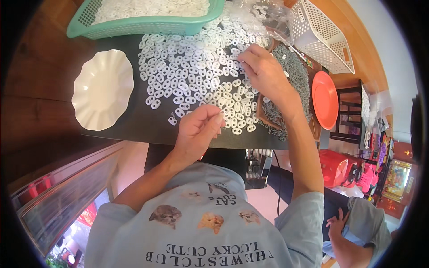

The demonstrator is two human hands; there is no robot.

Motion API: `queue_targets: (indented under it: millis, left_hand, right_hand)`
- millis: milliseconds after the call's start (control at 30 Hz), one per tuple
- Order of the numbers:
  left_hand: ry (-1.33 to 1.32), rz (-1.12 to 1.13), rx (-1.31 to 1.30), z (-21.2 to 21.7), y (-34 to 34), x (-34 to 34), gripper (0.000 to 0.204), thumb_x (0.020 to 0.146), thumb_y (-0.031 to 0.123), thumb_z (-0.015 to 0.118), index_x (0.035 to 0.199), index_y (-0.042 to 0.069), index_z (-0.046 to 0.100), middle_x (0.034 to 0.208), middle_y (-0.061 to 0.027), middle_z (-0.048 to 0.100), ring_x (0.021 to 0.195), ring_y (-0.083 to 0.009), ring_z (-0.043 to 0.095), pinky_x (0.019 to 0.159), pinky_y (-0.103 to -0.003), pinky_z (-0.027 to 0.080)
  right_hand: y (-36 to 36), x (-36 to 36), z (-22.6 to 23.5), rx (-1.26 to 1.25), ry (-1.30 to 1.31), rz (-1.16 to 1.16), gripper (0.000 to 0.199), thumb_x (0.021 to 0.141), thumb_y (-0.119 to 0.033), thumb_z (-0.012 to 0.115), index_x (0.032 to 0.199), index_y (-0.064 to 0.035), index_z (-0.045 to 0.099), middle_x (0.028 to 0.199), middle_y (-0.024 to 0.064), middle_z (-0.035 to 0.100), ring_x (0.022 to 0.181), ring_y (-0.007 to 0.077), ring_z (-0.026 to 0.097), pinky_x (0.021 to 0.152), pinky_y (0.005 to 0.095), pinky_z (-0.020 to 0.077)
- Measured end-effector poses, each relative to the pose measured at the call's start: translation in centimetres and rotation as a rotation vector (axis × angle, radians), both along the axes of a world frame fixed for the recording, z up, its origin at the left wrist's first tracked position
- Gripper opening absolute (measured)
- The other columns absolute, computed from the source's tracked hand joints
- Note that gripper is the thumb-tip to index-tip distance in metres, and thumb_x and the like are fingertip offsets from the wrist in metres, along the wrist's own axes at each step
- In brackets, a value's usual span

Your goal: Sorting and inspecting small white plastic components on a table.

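Many small white oval plastic pieces with two holes point(178, 67) lie spread over the dark tabletop. My left hand point(196, 134) is closed at the near edge of the spread, thumb and index finger pinched together; what they hold, if anything, is too small to make out. Farther right, my right hand point(267, 73) reaches over the white pieces with its fingers drawn together at their tips, close to several of them. Any piece between those fingertips is hidden. Beneath my right wrist, a brown tray point(263, 115) holds a heap of small grey screw-like pieces point(290, 76).
A green basket point(147, 31) full of white pieces stands at the far left. Left of the spread is a cream wavy-edged dish point(103, 89). Right are a red-orange plate point(325, 100), a white perforated basket point(321, 35) and clear plastic wrap point(268, 15). Another person's hand point(337, 223) shows lower right.
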State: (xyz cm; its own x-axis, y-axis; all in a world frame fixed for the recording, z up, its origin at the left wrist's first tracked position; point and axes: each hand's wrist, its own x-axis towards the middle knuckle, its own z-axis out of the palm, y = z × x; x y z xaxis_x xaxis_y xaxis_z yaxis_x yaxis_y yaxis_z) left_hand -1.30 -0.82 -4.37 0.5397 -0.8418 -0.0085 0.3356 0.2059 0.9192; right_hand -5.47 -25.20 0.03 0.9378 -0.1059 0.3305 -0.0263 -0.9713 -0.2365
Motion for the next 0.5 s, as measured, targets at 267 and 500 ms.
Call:
queue_targets:
  millis: [267, 500]
  left_hand:
    - [-0.022, 0.0, 0.001, 0.0, 0.1, 0.0, 0.015, 0.099, 0.012, 0.056, 0.105, -0.001, 0.059, 0.088, -0.0038, 0.064, 0.071, -0.0058, 0.054, 0.064, -0.02, 0.046]
    - [-0.02, -0.004, -0.012, 0.0, 0.0, 0.0, 0.014, 0.099, 0.012, 0.055, 0.105, 0.0, 0.06, 0.089, -0.0038, 0.064, 0.072, -0.0057, 0.054, 0.064, -0.02, 0.046]
  right_hand:
    - [1.1, 0.9, -0.3, 0.006, 0.106, -0.076, 0.01, 0.085, -0.005, 0.062, 0.095, -0.0043, 0.064, 0.089, 0.0118, 0.059, 0.084, 0.0328, 0.061, 0.073, 0.0404, 0.0495]
    - [0.8, 1.1, -0.6, 0.06, 0.016, -0.04, 0.012, 0.086, -0.009, 0.063, 0.096, -0.004, 0.065, 0.088, 0.0129, 0.059, 0.083, 0.0333, 0.06, 0.073, 0.0407, 0.0489]
